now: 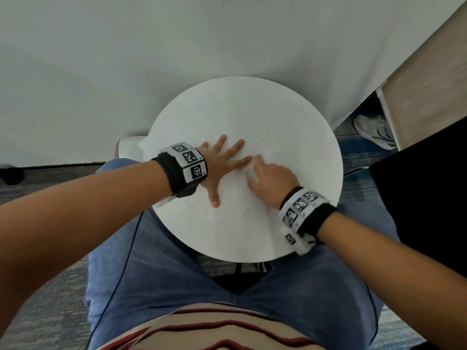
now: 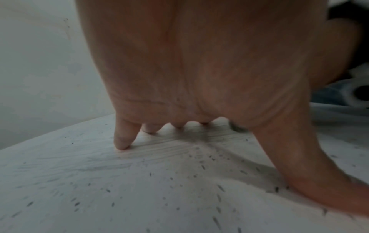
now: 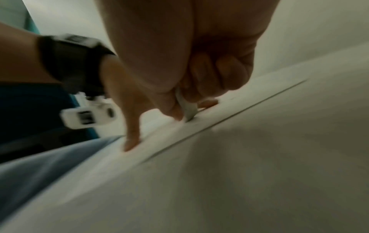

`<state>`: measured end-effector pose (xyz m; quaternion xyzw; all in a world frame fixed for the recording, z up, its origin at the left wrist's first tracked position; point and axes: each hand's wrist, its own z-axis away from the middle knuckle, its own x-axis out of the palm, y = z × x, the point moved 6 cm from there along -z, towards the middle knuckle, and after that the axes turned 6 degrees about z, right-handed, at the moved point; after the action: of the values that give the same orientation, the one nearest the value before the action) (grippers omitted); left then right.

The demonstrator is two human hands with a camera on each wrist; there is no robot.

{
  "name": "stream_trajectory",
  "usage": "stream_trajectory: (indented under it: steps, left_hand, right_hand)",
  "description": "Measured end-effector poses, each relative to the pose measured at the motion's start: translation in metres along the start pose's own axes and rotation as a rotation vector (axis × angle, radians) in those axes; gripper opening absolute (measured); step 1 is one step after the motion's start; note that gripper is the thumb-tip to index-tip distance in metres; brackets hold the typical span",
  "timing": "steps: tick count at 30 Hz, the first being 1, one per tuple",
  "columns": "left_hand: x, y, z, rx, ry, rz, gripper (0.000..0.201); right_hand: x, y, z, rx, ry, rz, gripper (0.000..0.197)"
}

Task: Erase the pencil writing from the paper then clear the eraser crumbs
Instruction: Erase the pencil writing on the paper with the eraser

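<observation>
A white sheet of paper (image 1: 265, 122) lies on the round white table (image 1: 227, 238). My left hand (image 1: 222, 162) lies flat on the sheet with fingers spread, holding it down. Right beside its fingertips, my right hand (image 1: 270, 180) is curled around a white eraser (image 3: 188, 108) and presses its tip onto the paper (image 3: 219, 113). In the left wrist view, faint grey pencil smudges (image 2: 111, 164) and many dark eraser crumbs (image 2: 201, 167) lie scattered over the paper (image 2: 139, 205) under my left hand (image 2: 199, 71). The eraser is hidden by my fingers in the head view.
The table stands against a white wall (image 1: 126, 59). My legs in blue jeans (image 1: 177, 286) are under its near edge. A wooden cabinet (image 1: 429, 84) and a white shoe (image 1: 376, 132) are at the right. A black cable (image 1: 121, 274) runs over my left thigh.
</observation>
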<state>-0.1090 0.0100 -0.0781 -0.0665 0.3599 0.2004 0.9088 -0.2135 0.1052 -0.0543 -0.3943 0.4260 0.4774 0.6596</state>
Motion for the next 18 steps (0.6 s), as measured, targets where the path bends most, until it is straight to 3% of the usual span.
stream_trajectory:
  steps: [3,5,8,10,12,15,18]
  left_hand:
    - [0.001,0.000,0.001,0.000,0.000,-0.010,0.150]
    - [0.000,0.001,0.003,0.000,-0.001,0.000,0.150]
    - [-0.001,0.002,0.003,0.001,0.004,0.013,0.149]
    - [-0.001,0.002,0.002,0.006,0.006,0.011,0.149]
    - [-0.001,0.001,0.001,0.012,0.009,0.012,0.150]
    - [0.000,0.002,0.002,0.008,0.011,0.006,0.150]
    - [-0.002,0.002,0.002,0.010,0.020,0.010,0.148]
  right_hand:
    - [0.021,-0.034,0.015,-0.184,-0.189,-0.038,0.037]
    - [0.015,-0.018,0.005,-0.126,-0.151,-0.071,0.033]
    - [-0.003,0.023,-0.011,0.062,0.020,-0.037,0.031]
    - [-0.004,0.024,-0.009,0.085,0.082,0.013,0.033]
    - [0.005,0.001,-0.001,-0.030,0.041,0.029,0.034]
    - [0.019,-0.022,0.008,-0.195,-0.166,-0.069,0.029]
    - [-0.003,0.014,-0.012,-0.048,-0.072,-0.099,0.030]
